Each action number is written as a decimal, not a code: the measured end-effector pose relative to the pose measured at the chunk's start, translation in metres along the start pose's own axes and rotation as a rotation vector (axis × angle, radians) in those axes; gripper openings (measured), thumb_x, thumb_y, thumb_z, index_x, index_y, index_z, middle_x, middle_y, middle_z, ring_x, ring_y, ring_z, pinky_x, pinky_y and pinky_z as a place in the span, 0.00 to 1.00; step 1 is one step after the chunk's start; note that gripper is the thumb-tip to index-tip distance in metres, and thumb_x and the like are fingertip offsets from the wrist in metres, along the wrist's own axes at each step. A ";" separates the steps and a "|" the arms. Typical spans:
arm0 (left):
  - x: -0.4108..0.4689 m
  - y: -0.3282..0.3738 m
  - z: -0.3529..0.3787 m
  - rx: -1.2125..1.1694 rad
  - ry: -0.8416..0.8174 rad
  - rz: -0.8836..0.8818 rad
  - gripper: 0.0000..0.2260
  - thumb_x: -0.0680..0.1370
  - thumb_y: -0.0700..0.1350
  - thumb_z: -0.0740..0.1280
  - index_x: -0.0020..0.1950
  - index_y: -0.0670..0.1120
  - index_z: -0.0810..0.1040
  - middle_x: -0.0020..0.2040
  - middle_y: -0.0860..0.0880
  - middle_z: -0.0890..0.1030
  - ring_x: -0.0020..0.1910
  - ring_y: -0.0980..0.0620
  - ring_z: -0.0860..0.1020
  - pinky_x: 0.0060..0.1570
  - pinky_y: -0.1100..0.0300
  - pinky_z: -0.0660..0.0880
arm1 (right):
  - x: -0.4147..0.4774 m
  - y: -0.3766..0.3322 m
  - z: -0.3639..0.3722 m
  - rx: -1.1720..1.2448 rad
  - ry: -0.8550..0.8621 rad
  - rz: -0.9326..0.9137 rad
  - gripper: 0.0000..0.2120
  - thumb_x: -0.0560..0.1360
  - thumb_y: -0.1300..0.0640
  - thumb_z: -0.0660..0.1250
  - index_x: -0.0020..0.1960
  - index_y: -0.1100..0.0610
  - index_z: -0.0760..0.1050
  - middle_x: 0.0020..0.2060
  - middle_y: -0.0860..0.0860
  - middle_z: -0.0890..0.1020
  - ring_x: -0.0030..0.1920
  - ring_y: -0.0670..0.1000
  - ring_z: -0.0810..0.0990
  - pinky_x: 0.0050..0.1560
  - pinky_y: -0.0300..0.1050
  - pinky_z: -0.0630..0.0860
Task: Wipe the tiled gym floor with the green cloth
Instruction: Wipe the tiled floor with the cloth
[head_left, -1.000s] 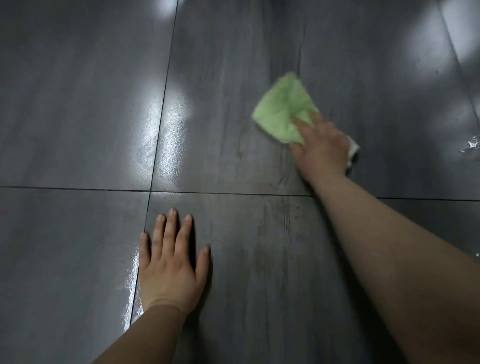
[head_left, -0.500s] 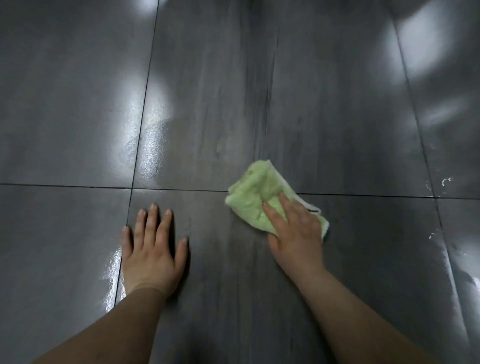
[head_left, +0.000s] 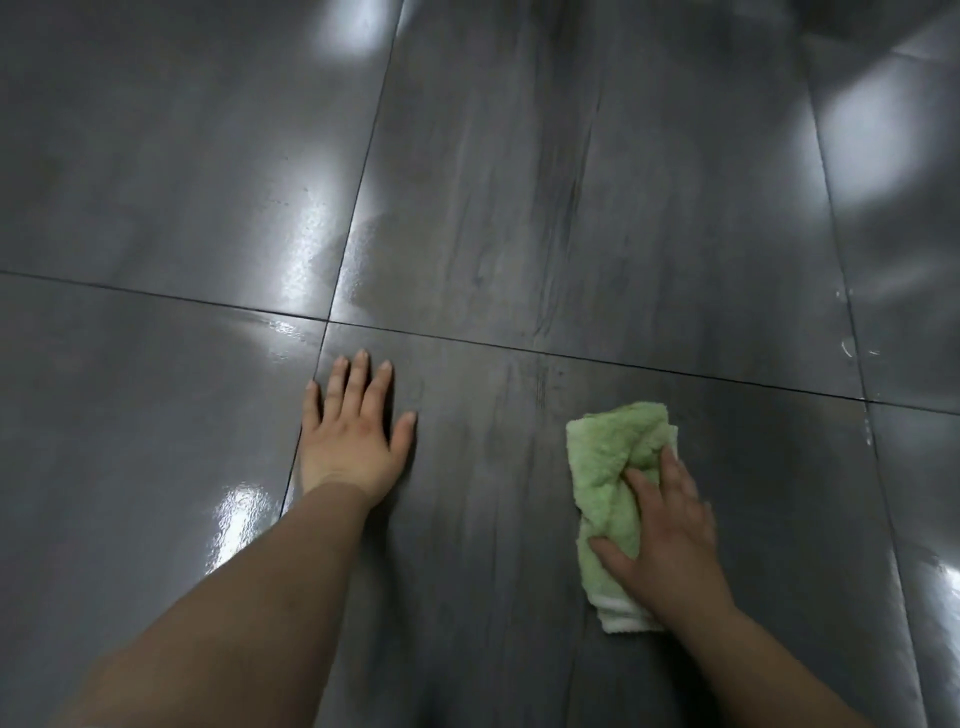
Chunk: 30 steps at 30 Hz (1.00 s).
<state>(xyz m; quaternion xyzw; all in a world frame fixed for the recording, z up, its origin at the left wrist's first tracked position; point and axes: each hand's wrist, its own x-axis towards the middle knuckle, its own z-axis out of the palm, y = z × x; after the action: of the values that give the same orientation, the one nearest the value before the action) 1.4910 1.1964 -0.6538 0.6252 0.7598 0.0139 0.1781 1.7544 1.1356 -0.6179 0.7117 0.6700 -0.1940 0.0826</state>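
Your right hand (head_left: 667, 545) has drawn the green cloth (head_left: 608, 467) back toward you. A second ago it was out on the far tile, half a second ago it lay over the cross joint, and now it lies wholly on the near tile, off to your right. Your left hand (head_left: 353, 441) has kept its place, palm down on the same near tile.

You press on the cloth with your right hand's fingers (head_left: 641, 480) spread and fairly straight, the thumb laid across the cloth's left side. The hand pushes down on the cloth rather than closing round it. The cloth is bunched and creased. Its far end sticks out past your fingertips, and a white hem (head_left: 626, 621) shows at the near end beside your wrist. It stays short of the cross grout line (head_left: 675, 371).

Your left hand lies flat on the tiled floor (head_left: 493, 182), fingers straight and close together, thumb out to the side, holding nothing. Its little finger sits just beside the lengthwise grout line (head_left: 363, 171), and its fingertips stop near the cross joint. The two hands are well apart.

The tiles are dark grey and streaked. Bright reflections (head_left: 306, 239) show a wet sheen left of the lengthwise joint. A few white specks (head_left: 847, 347) lie near the right-hand joint.
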 end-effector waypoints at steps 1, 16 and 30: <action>0.001 -0.002 0.000 -0.008 -0.010 0.018 0.31 0.72 0.60 0.44 0.75 0.52 0.48 0.77 0.51 0.44 0.75 0.53 0.41 0.67 0.59 0.32 | 0.003 -0.002 0.004 0.073 0.065 0.011 0.41 0.59 0.37 0.53 0.63 0.61 0.73 0.70 0.66 0.64 0.69 0.66 0.64 0.62 0.71 0.61; -0.118 -0.140 -0.034 -0.047 -0.307 -0.478 0.54 0.61 0.70 0.66 0.73 0.55 0.36 0.75 0.50 0.33 0.73 0.46 0.33 0.67 0.33 0.42 | 0.047 -0.147 0.019 0.311 0.143 0.044 0.32 0.77 0.48 0.60 0.76 0.50 0.49 0.76 0.59 0.45 0.75 0.58 0.44 0.73 0.50 0.44; -0.117 -0.147 -0.031 -0.061 -0.323 -0.471 0.54 0.62 0.70 0.66 0.73 0.54 0.34 0.74 0.49 0.32 0.72 0.46 0.31 0.66 0.32 0.37 | 0.048 -0.169 0.036 -0.045 0.175 -0.714 0.29 0.58 0.53 0.53 0.59 0.51 0.70 0.54 0.62 0.81 0.50 0.63 0.82 0.43 0.59 0.79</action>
<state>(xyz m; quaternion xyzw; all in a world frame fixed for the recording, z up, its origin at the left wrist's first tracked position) 1.3612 1.0592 -0.6310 0.4201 0.8449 -0.1048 0.3140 1.5829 1.1812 -0.6457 0.4450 0.8848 -0.1343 -0.0321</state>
